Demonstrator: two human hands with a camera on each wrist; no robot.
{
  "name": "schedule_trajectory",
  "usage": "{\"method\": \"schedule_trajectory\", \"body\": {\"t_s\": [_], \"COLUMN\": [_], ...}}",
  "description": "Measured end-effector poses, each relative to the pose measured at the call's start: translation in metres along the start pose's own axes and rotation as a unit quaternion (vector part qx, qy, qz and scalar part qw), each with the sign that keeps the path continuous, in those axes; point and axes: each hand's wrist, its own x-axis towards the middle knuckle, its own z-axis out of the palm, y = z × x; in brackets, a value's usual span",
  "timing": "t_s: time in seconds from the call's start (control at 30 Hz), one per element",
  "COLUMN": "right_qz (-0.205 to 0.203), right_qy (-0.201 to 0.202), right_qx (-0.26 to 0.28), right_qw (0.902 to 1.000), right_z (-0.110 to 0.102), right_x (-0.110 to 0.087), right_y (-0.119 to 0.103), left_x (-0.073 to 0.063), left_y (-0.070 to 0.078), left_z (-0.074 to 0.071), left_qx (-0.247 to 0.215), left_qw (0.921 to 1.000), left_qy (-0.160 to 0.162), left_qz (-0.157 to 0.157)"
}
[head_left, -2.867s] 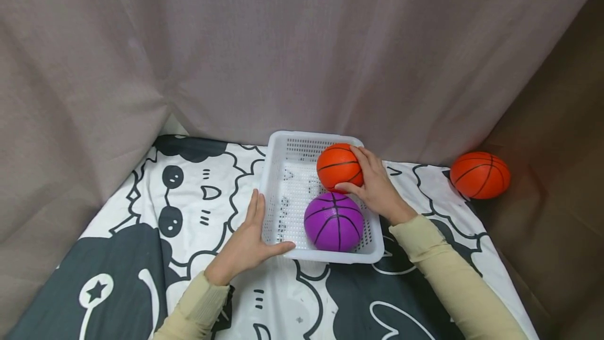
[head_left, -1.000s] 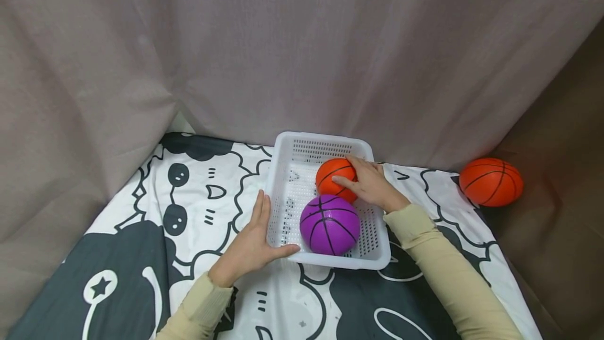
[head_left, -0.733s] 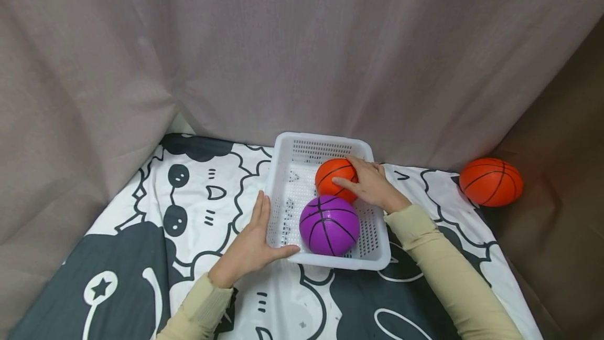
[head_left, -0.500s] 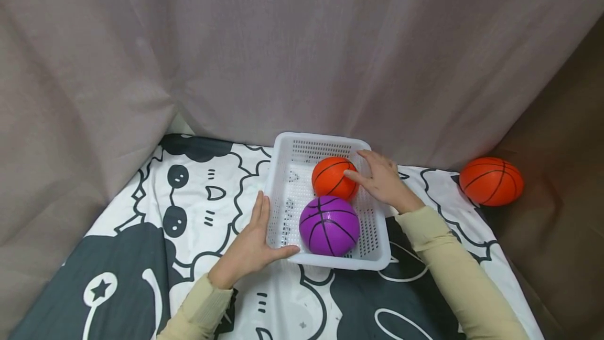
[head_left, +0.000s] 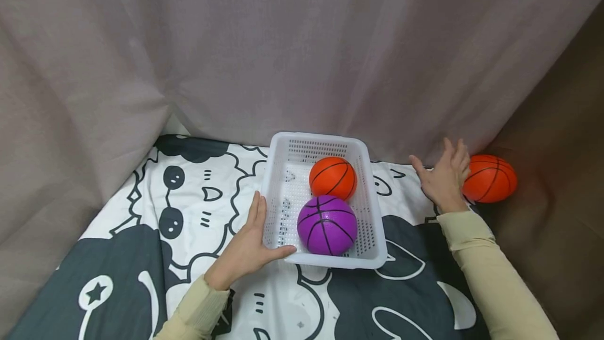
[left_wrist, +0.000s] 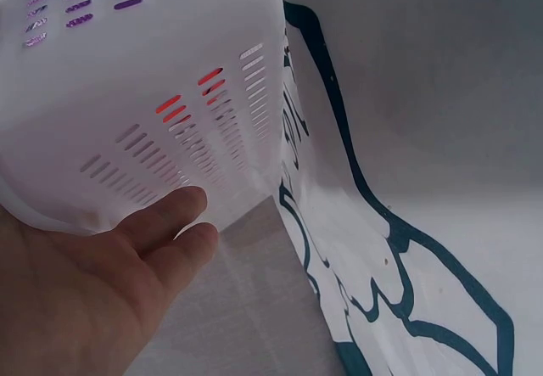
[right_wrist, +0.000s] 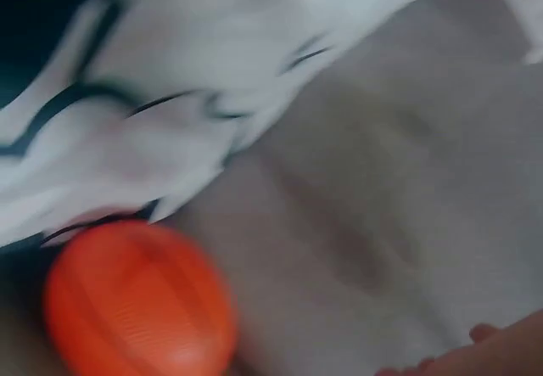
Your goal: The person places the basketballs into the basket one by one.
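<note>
A white perforated plastic basket stands in the middle of the cloth. Inside it, an orange toy basketball lies just behind a purple toy basketball. My left hand rests against the basket's near left corner, fingers straight along the side and thumb at the front rim; the left wrist view shows the fingers by the slotted wall. My right hand, fingers spread and holding nothing, is over the far right of the cloth. Beside it sits a second orange basketball, partly covered by the hand. In the right wrist view that basketball is blurred.
A black and white cartoon-print cloth covers the surface. Grey-brown curtain fabric hangs close behind the basket, and a darker brown curtain closes off the right side by the second orange basketball.
My right hand has let go of the orange basketball in the basket and moved right to the other orange basketball. My left hand has stayed at the basket's corner.
</note>
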Motion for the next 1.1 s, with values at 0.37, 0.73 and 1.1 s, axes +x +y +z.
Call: {"method": "schedule_trajectory", "body": {"t_s": [0.37,0.73,1.1], "right_qz": [0.121,0.091,0.105], "right_qy": [-0.027,-0.085,-0.105], "right_qx": [-0.047,-0.065,-0.090], "right_qw": [0.9912,0.9901,0.9847], "right_z": [-0.020,-0.035,-0.030], "right_x": [0.012,0.025,0.025], "right_y": [0.084,0.099,0.109], "left_x": [0.001,0.004,0.001], "left_y": [0.000,0.000,-0.002], "left_z": [0.002,-0.002,0.000], "left_qx": [-0.003,-0.002,-0.001], "left_qw": [1.0000,1.0000,1.0000], "left_qy": [-0.002,0.004,0.003], "left_qz": [0.001,-0.002,-0.002]}}
